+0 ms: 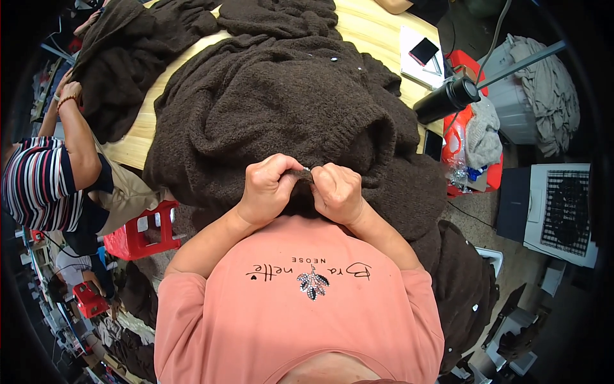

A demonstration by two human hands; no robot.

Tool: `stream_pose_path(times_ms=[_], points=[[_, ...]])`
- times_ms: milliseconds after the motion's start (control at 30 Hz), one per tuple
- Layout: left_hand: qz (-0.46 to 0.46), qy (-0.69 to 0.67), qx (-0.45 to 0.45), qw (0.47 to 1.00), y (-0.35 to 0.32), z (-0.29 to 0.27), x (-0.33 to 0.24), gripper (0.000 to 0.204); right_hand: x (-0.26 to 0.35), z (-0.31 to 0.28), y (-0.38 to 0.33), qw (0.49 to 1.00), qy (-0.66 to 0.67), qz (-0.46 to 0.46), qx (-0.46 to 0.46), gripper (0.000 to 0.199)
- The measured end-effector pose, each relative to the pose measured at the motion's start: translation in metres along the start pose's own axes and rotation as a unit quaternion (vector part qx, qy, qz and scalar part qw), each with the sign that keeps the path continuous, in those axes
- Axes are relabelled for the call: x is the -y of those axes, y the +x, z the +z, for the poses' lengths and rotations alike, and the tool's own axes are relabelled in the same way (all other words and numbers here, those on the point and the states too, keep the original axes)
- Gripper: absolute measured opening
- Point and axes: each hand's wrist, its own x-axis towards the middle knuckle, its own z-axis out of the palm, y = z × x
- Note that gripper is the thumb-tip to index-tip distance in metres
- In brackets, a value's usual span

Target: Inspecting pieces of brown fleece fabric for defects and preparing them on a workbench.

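Observation:
A big heap of dark brown knitted fabric lies over the near edge of the table and hangs down in front of me. At its near side my left hand pinches the brown knit between thumb and forefinger. Close beside it, my right hand is closed on the same bit of knit, the two hands almost touching. A tiny pale speck shows between the fingertips, too small to name. Small white spots dot the far part of the heap.
A black bottle leans at the right of the wooden table, near a phone on a white box. A red crate with bags stands beyond. At left, a person in a striped top handles brown knit by a red stool.

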Motion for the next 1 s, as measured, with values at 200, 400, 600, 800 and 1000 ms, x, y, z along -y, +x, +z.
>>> stream_pose_path(times_ms=[200, 400, 600, 800, 1000], points=[[0.175, 0.068, -0.067, 0.98, 0.0, 0.005, -0.004, 0.022, -0.001, 0.004, 0.006, 0.996, 0.06, 0.041, -0.046, 0.017], [0.173, 0.064, -0.061, 0.981, 0.004, 0.009, -0.006, 0.019, 0.0, 0.002, 0.014, 0.992, 0.069, 0.078, -0.073, 0.015], [0.01, 0.144, -0.007, 0.989, -0.003, -0.011, 0.005, 0.007, -0.026, -0.014, -0.002, 0.972, 0.074, 0.177, -0.137, 0.016], [-0.134, 0.043, 0.098, 0.985, -0.008, -0.013, 0.006, 0.014, -0.038, -0.006, -0.011, 0.964, 0.084, 0.214, -0.131, 0.015], [-0.078, -0.045, 0.032, 0.995, 0.0, -0.026, -0.002, 0.008, -0.029, -0.018, -0.009, 0.974, 0.057, 0.194, -0.106, 0.016]])
